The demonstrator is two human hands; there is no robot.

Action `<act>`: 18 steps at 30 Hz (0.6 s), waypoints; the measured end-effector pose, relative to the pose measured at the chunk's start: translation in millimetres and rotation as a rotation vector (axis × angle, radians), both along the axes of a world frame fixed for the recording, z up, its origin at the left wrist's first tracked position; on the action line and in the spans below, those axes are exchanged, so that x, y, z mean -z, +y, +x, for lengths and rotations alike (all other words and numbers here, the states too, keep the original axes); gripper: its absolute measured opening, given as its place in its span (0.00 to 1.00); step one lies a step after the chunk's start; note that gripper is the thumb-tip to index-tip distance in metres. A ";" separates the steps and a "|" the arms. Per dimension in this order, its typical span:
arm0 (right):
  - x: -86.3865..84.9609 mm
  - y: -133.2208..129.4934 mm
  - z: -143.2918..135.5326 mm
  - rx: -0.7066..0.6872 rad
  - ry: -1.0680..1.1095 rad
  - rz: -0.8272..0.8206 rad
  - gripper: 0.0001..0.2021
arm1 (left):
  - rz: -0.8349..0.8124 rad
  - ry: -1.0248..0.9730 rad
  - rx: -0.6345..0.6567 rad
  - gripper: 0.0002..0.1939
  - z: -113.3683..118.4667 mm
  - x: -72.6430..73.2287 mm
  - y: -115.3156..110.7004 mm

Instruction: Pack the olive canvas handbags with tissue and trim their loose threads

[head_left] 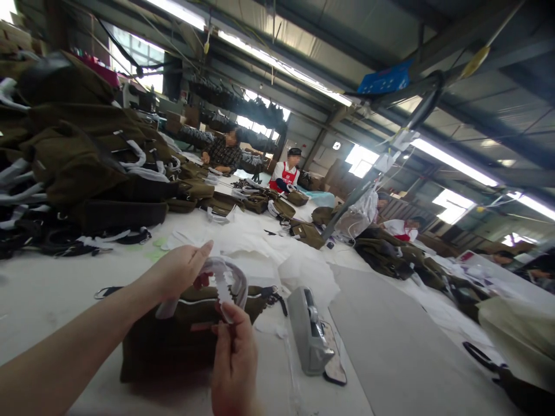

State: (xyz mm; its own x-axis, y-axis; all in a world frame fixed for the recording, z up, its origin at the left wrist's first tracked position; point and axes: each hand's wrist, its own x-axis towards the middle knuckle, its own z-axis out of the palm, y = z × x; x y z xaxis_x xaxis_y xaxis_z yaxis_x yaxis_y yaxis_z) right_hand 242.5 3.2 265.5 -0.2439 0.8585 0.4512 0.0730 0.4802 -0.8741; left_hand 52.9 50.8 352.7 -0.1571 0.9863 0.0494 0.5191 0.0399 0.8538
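A dark olive bag with a zipper along its top stands on the white table in front of me. Its handle is wrapped in pale grey material and arches up between my hands. My left hand is closed at the left side of the handle, above the bag. My right hand pinches the lower end of a white jagged-edged strip, close to the bag's front. A small reddish-brown tab lies beside the right fingertips.
A grey tape dispenser and a phone lie right of the bag. Olive bags are piled high at the left. White sheets spread beyond. Several people sit farther back.
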 end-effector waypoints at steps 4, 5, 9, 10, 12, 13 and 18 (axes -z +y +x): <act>-15.6 -1.2 3.9 -0.100 -0.070 0.063 0.15 | -0.069 -0.395 0.113 0.27 2.5 -8.8 -0.6; -25.4 1.6 7.5 -0.109 -0.117 0.139 0.14 | -0.085 -0.462 0.102 0.26 3.4 -11.0 -0.8; -76.8 24.2 21.8 0.016 -0.302 0.547 0.11 | -0.098 -0.427 0.125 0.28 10.9 -19.0 -3.5; -89.2 31.8 23.5 0.066 -0.319 0.597 0.10 | -0.076 -0.389 0.159 0.28 13.9 -20.7 -4.8; -108.9 47.3 23.0 0.093 -0.293 0.591 0.08 | -0.040 -0.339 0.219 0.26 20.4 -23.4 -8.2; -115.7 54.6 21.1 0.062 -0.261 0.546 0.06 | -0.039 -0.324 0.243 0.24 23.2 -24.4 -10.1; -124.0 78.2 5.6 -0.073 -0.124 0.311 0.03 | -0.112 -0.195 0.353 0.17 25.2 -30.7 -20.0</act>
